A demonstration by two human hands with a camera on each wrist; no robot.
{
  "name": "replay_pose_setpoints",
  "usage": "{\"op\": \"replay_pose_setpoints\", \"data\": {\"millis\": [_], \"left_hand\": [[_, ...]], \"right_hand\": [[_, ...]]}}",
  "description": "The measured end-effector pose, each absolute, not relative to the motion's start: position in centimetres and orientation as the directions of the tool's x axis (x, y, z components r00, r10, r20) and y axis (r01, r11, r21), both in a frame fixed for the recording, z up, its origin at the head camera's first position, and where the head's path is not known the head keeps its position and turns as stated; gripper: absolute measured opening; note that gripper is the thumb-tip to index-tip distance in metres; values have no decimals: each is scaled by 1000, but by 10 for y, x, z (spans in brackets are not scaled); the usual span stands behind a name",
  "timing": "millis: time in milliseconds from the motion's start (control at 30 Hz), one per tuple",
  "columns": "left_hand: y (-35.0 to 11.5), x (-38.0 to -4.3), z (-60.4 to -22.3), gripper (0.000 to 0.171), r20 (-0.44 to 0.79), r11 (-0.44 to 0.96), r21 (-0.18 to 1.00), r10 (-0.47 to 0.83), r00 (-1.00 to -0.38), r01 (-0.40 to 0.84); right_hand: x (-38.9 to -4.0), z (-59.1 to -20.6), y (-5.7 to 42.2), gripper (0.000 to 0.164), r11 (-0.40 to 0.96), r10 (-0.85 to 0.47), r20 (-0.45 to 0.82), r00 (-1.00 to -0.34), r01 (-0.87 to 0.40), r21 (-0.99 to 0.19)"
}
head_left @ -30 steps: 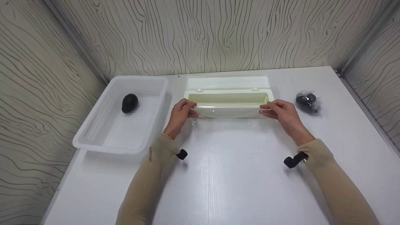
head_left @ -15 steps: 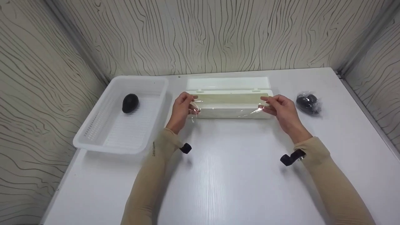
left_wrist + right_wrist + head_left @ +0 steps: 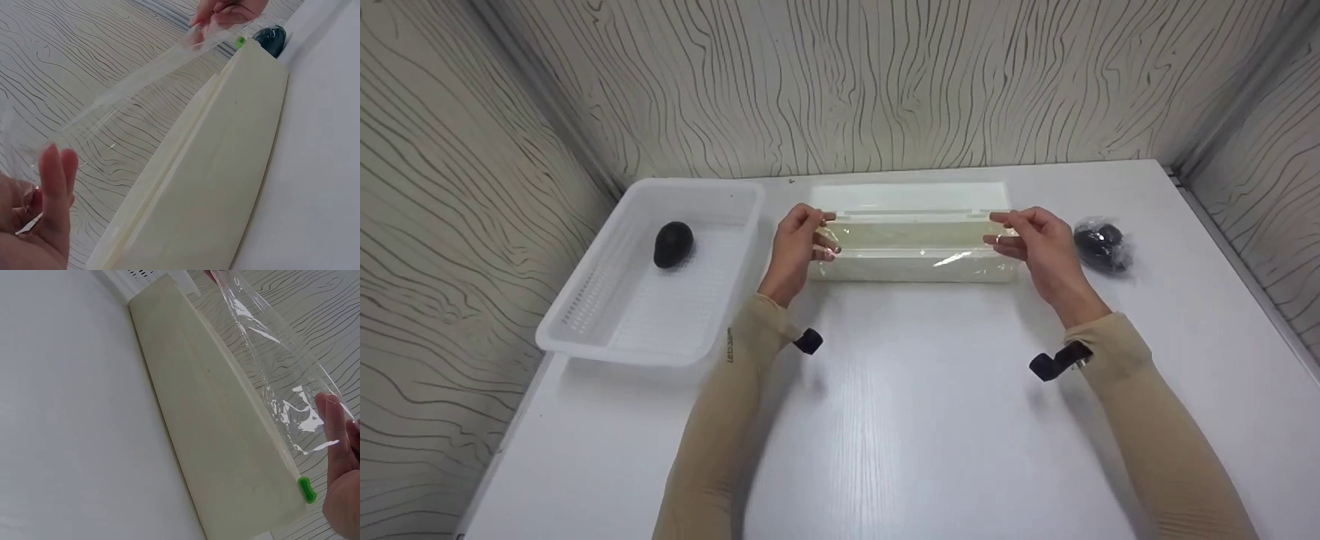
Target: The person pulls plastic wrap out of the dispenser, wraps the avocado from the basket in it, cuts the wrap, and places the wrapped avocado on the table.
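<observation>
Between my two hands stretches a sheet of clear cling film (image 3: 281, 360), raised over a long whitish dispenser box (image 3: 208, 169) in the middle of the table. My left hand (image 3: 795, 251) pinches the film's left end, and my right hand (image 3: 1044, 255) pinches its right end. Tipped back behind the box is its open lid (image 3: 907, 196). A small green slider (image 3: 307, 490) shows at the box's right end. In the head view the film overlaps the box's opening and front, with bright glints on it.
At the left stands a white plastic basket (image 3: 622, 354) with a dark avocado (image 3: 673, 244) inside. Another dark avocado wrapped in film (image 3: 1102, 246) lies right of my right hand. Wood-grain panels (image 3: 915, 82) enclose the table (image 3: 930, 420) at the back and sides.
Both hands have risen and moved slightly toward the back, lifting the film from the box's front edge up over its opening. Basket, box and both avocados have stayed put.
</observation>
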State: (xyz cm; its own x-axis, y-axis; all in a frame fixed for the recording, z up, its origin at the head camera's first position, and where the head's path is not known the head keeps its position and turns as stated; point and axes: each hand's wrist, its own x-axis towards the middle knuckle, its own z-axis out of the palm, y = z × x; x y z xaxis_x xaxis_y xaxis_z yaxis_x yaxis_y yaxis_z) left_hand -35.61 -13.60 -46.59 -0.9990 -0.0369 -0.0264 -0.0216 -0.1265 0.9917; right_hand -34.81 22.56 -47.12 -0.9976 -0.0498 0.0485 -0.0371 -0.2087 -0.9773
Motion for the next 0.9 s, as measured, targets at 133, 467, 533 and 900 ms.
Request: {"op": "replay_pose_setpoints", "data": {"millis": [133,467,533,900], "left_hand": [[-137,-357,-462,22,-14,-107,994,-30,-999,-11],[-138,-356,-449,22,35,-111,993,-25,-999,38],[-137,-356,-446,25,50,-116,992,-20,-999,52],[-137,-353,-430,21,102,-155,982,-23,-995,104]], "right_hand": [[-349,-466,226,20,-202,-48,57,-997,-46,-978],[-350,-451,224,24,-230,-37,108,-993,-96,-969],[-350,-449,223,23,-241,-30,122,-992,-111,-964],[-347,-434,224,24,-254,-15,153,-988,-144,-956]]}}
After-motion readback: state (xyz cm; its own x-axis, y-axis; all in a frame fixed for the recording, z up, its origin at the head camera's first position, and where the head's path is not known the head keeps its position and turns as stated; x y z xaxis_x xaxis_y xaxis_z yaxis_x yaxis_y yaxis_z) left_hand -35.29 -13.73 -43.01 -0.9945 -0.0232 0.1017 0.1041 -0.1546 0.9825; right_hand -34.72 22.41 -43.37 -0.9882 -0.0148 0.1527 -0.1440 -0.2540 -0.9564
